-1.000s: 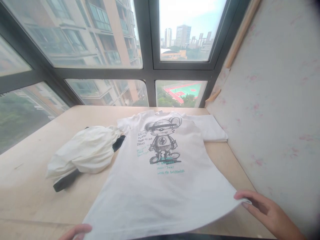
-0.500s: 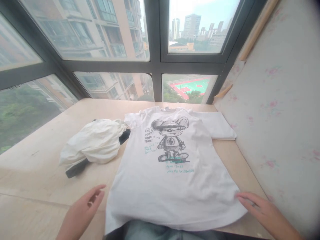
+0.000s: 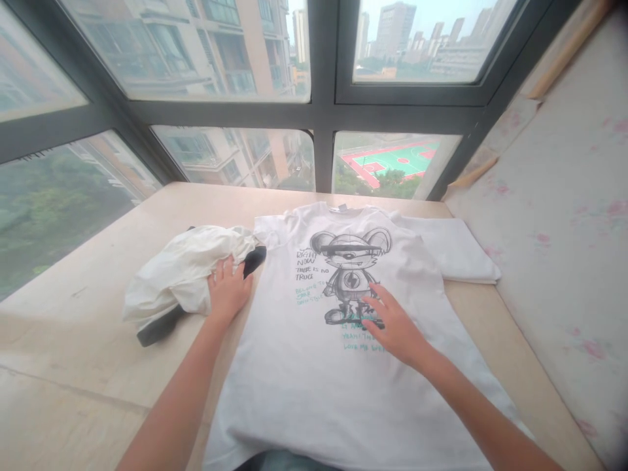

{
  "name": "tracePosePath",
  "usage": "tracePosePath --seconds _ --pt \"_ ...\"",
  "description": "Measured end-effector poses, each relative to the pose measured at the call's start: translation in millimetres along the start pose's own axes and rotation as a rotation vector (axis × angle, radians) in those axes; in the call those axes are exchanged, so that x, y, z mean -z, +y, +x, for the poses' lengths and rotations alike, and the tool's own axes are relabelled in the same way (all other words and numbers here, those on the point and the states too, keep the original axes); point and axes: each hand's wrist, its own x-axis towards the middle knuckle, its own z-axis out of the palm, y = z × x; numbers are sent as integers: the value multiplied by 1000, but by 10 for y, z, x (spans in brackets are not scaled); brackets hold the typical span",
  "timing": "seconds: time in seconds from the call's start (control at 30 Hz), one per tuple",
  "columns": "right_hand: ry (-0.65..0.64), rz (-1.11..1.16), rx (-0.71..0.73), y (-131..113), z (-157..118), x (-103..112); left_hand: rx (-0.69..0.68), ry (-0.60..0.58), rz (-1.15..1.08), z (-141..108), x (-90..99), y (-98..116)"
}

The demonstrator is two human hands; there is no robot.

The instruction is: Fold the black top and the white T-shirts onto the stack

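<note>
A white T-shirt (image 3: 294, 366) with a sketched cartoon mouse and lettering lies spread face up, its collar toward the window. Beside its left edge sits a crumpled cream-and-black garment (image 3: 171, 275). My left hand (image 3: 229, 286) is at the right side of that garment, fingers spread and apparently touching it. Over the lower part of the mouse print is my right hand (image 3: 395, 324), fingers apart and holding nothing; whether it touches the shirt I cannot tell.
Both garments lie on a pale wooden surface (image 3: 73, 314). A folded white cloth (image 3: 461, 248) shows at the shirt's right sleeve. Dark window frames (image 3: 324, 111) stand behind, and a flower-patterned wall (image 3: 549, 261) bounds the right side.
My left hand has moved forward to the crumpled garment. My right hand has left the shirt's lower right edge and come inward over the print. The view has shifted slightly.
</note>
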Motion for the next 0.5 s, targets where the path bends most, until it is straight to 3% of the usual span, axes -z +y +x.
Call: tracePosePath --seconds 0.17,0.3,0.4,0.5 --pt "-113 -53 159 -367 599 -305 74 17 -20 261 -75 -126" --pt "-131 -92 150 -387 1034 -455 104 108 -189 502 2 54" --pt "-97 -121 151 -317 1506 -537 75 34 -407 811 -2 251" --pt "-71 -148 180 -266 2173 -588 128 -83 -491 1199 -110 355"
